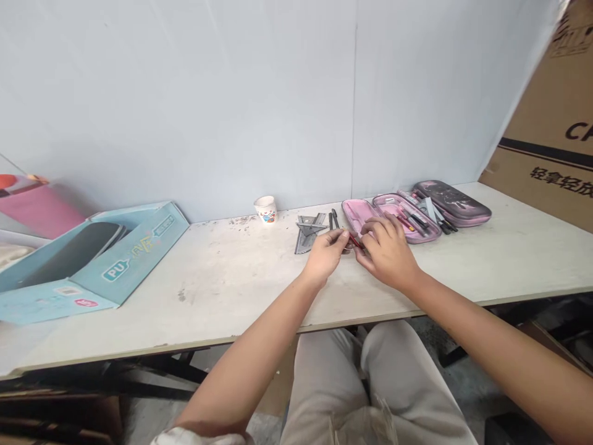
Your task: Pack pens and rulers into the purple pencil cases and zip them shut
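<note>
Gripping a red pen point(356, 241) between them, left hand point(327, 253) and right hand point(386, 253) are holding it just in front of an open pink pencil case point(419, 232) (both grips closed, pen partly hidden by fingers).

A slim red-and-black pen point(356, 240) sits pinched in the fingertips of the left hand point(325, 254), slanting down into the fingers of the right hand point(386, 252). Just beyond the right hand lies an open pink pencil case point(359, 213), with pens point(410, 216) inside it.
</note>
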`<action>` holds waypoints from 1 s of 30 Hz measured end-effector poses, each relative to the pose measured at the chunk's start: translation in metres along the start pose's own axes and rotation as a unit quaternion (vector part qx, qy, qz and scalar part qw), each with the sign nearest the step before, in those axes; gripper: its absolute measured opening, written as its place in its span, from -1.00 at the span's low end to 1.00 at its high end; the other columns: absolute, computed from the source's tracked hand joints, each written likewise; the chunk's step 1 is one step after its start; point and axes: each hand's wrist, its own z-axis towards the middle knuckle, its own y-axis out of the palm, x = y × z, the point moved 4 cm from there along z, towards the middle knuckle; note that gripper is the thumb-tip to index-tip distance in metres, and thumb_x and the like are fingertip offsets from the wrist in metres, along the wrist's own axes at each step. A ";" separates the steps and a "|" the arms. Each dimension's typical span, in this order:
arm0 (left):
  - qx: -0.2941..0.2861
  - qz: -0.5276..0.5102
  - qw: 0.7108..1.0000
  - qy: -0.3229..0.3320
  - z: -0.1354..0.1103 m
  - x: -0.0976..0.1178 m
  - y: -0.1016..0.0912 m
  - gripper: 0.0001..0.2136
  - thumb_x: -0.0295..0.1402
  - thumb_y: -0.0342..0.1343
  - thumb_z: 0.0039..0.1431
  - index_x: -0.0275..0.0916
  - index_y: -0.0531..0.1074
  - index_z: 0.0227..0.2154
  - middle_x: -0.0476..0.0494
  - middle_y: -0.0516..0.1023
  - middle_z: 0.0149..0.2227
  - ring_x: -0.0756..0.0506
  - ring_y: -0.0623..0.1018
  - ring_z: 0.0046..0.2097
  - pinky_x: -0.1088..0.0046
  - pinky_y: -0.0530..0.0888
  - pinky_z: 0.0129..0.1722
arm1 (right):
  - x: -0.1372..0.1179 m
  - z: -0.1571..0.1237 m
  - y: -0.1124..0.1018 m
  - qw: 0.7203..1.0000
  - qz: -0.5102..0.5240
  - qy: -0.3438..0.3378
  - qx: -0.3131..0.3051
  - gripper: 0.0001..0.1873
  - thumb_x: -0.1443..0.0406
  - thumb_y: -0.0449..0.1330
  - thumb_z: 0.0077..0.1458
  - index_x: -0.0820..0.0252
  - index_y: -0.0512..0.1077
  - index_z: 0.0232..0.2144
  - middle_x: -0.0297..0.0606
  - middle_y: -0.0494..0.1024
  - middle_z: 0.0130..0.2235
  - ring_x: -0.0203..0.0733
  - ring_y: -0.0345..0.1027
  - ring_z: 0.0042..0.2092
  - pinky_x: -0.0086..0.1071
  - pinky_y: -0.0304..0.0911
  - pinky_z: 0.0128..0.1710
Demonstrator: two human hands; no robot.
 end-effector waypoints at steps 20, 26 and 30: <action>-0.099 0.585 0.802 0.067 0.118 -0.023 0.119 -0.60 -0.37 -0.11 0.09 -0.25 0.28 0.02 -0.28 0.37 0.00 -0.24 0.34 0.03 0.17 0.27 -0.01 | 0.164 -0.036 0.042 0.970 -0.048 0.225 -0.081 -0.73 0.22 0.01 0.05 0.24 0.46 -0.40 -0.02 0.40 -0.28 0.04 0.15 -0.14 -0.12 0.04 -0.14; -0.123 0.615 0.774 0.081 0.122 -0.036 0.136 -0.62 -0.29 -0.13 0.12 -0.21 0.30 0.00 -0.28 0.38 -0.05 -0.26 0.34 0.01 0.10 0.22 0.01 | 0.169 -0.044 0.043 0.966 -0.063 0.234 -0.095 -0.71 0.21 0.01 0.04 0.29 0.45 -0.36 0.01 0.39 -0.31 0.05 0.15 -0.18 -0.12 0.04 -0.19; -0.121 0.605 0.782 0.087 0.114 -0.036 0.130 -0.64 -0.28 -0.13 0.12 -0.18 0.30 -0.02 -0.26 0.36 -0.03 -0.25 0.31 0.04 0.11 0.22 0.02 | 0.170 -0.047 0.043 0.965 -0.068 0.230 -0.102 -0.69 0.21 -0.02 0.05 0.27 0.45 -0.36 0.01 0.40 -0.30 0.04 0.15 -0.18 -0.13 0.05 -0.20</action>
